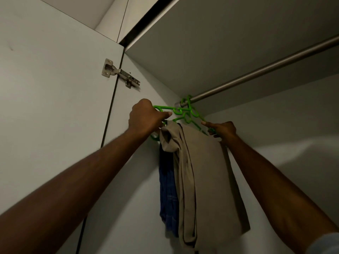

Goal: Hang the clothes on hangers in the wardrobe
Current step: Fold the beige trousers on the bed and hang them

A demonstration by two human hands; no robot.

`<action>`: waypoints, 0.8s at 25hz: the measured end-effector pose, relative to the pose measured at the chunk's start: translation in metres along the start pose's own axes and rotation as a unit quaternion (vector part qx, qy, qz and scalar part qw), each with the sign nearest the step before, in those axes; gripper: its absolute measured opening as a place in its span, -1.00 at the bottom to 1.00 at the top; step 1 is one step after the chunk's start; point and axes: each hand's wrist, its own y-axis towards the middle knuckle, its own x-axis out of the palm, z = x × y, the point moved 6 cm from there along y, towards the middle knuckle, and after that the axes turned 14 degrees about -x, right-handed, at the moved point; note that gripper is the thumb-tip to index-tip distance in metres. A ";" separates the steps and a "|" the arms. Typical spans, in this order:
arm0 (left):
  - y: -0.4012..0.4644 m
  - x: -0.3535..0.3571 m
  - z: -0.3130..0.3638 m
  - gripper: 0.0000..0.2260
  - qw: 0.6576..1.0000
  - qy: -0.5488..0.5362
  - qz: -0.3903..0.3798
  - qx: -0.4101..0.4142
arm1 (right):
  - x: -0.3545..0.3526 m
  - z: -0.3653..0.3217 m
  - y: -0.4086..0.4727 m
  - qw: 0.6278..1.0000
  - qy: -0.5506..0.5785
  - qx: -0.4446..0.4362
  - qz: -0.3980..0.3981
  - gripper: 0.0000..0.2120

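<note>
A green plastic hanger [185,113] hooks over the left end of the metal wardrobe rail [256,72]. Khaki trousers [198,180] are draped over it and hang down. Behind them hangs a blue denim garment [167,189]; a second green hanger end [155,137] shows below my left hand. My left hand [145,118] grips the left end of the hanger. My right hand [221,130] pinches its right end, just above the khaki cloth.
The white wardrobe door [55,88] stands open at left, with a metal hinge [119,73] at its edge. The wardrobe's top panel [220,43] lies close above the rail. The rest of the rail to the right carries nothing.
</note>
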 end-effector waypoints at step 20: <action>-0.104 -0.072 -0.011 -0.57 0.977 0.115 0.095 0.152 | -0.024 -0.035 -0.114 0.987 -0.107 -0.094 0.073 -0.49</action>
